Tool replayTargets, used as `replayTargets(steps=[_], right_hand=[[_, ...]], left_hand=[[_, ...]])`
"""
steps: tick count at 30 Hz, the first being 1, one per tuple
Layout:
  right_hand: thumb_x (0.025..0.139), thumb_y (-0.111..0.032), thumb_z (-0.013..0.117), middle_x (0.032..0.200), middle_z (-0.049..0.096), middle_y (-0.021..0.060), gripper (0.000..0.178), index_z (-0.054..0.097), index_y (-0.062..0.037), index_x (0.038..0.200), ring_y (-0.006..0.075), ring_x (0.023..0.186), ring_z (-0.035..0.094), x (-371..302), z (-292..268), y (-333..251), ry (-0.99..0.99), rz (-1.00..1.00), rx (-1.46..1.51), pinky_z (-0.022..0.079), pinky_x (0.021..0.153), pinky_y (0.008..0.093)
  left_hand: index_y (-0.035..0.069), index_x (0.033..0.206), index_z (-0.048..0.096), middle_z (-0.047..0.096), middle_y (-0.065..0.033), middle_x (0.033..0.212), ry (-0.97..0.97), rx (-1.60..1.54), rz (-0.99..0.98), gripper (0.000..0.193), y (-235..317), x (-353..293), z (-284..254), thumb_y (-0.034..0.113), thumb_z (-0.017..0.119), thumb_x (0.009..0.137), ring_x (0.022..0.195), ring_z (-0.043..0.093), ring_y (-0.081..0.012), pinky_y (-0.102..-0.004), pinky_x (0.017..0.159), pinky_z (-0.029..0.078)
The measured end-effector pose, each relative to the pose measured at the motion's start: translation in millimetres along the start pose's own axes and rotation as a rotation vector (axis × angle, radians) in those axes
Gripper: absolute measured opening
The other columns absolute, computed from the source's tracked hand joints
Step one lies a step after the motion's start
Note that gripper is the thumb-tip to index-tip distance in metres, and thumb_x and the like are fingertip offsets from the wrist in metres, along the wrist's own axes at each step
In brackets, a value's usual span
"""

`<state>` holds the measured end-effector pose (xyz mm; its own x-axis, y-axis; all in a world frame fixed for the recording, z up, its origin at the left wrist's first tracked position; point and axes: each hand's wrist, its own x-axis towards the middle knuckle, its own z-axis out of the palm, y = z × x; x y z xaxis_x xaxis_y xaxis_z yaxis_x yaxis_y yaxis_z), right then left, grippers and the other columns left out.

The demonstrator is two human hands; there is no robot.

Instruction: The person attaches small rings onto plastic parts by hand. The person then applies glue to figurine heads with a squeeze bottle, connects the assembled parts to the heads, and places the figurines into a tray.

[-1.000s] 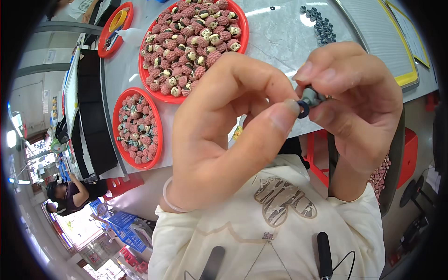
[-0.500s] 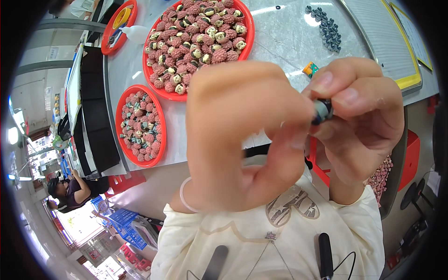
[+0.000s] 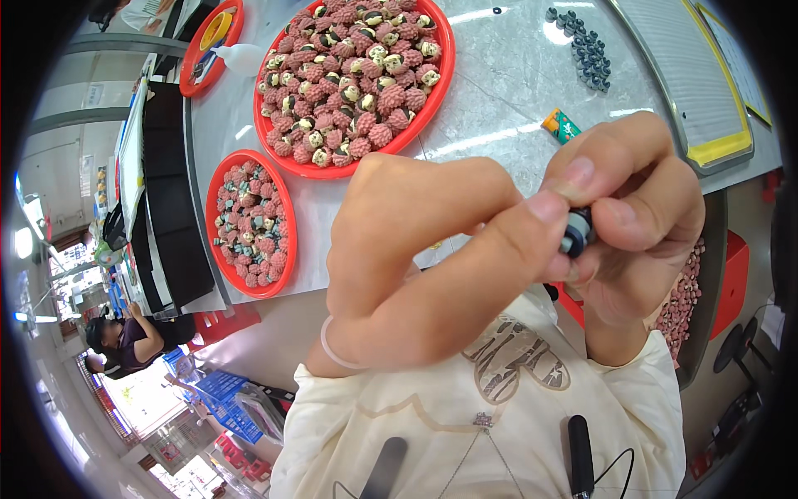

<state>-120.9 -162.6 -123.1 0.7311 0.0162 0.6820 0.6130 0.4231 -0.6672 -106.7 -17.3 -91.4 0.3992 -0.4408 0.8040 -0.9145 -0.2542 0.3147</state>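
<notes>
Both my hands are raised close in front of my chest and meet at a small round part (image 3: 579,231), dark navy with a grey-blue band. My right hand (image 3: 644,187) pinches it between thumb and fingers. From the other side, my left hand (image 3: 424,258) has its fingers curled and a fingertip pressed against it; the left fingers' far side is hidden. Past my right hand, a small green and orange tube or packet (image 3: 561,126) lies on the grey table (image 3: 490,91). Several small dark parts (image 3: 588,60) stand in rows farther back.
A large red basin (image 3: 316,172) holds many pink bumpy pieces with cream and dark parts. A smaller red basin (image 3: 266,293) has pink and grey-blue pieces. A red tray (image 3: 186,83) stands far left, a yellow-edged tray (image 3: 721,152) at right. Another person (image 3: 137,337) is at far left.
My left hand has turned and its thumb-and-finger loop has closed up. The small part has tilted and moved slightly down, with more of its round end showing.
</notes>
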Motion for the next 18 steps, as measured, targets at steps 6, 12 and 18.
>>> replayTargets(steps=[6, 12, 18], right_hand=[[0.071, -0.009, 0.066, 0.087, 0.050, 0.0115, 0.019, 0.052, -0.0038, 0.083, 0.0144, 0.074, 0.053, -3.7, 2.6, 3.5, 0.127, 0.250, 0.181, 0.045, 0.066, 0.0215], [0.070, -0.013, 0.069, 0.083, 0.051, 0.0094, 0.023, 0.051, -0.0045, 0.081, 0.0116, 0.072, 0.051, -5.6, -2.4, 4.7, 0.151, 0.419, 0.299, 0.041, 0.061, 0.0190], [0.078, -0.011, 0.059, 0.089, 0.051, 0.0076, 0.017, 0.054, -0.0019, 0.092, 0.0096, 0.070, 0.048, -3.2, -35.3, -10.5, 0.134, 0.524, 0.036, 0.036, 0.061, 0.0179]], left_hand=[[0.002, 0.088, 0.049, 0.050, -0.0135, 0.080, 0.129, -0.063, -0.134, 0.020, -3.8, -5.7, 5.1, 0.012, 0.062, 0.076, 0.057, 0.050, -0.0133, -0.0181, 0.048, 0.041], [0.001, 0.089, 0.052, 0.050, -0.0139, 0.086, -0.036, -0.131, -0.080, 0.024, -19.8, -8.6, -0.3, 0.009, 0.065, 0.070, 0.065, 0.051, -0.0146, -0.0216, 0.055, 0.042], [-0.004, 0.087, 0.052, 0.053, -0.0135, 0.083, -0.092, -0.194, -0.363, 0.021, -21.2, -5.5, -16.8, 0.002, 0.063, 0.070, 0.065, 0.050, -0.0131, -0.0203, 0.058, 0.041]])
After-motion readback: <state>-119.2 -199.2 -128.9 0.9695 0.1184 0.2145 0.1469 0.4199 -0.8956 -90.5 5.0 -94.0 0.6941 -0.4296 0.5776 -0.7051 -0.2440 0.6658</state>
